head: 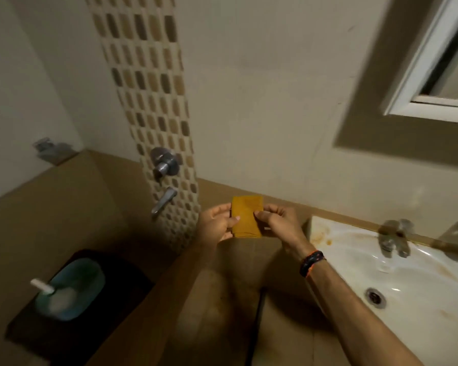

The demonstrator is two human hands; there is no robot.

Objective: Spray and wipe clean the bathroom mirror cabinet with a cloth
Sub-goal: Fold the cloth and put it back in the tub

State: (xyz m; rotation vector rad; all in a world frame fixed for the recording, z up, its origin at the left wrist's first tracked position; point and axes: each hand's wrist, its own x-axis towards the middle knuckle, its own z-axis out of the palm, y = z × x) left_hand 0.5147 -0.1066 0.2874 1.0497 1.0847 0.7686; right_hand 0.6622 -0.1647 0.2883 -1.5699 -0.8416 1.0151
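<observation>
The small folded mustard-yellow cloth (247, 216), held in the air left of the white ceramic sink (418, 294), looks soft and light, so the left hand (217, 223) and right hand (278, 221) pinch its side edges.

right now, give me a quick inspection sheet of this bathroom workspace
surface: white sink, brownish stains on its rim and basin
job's things: folded yellow cloth held up; mirror cabinet upper right; no spray bottle seen
clutter: blue tub on a dark stand, lower left
hands: left hand and right hand pinch the cloth's side edges
cables: nothing seen
surroundings: wall taps on a mosaic tile strip; sink tap, blurred
</observation>
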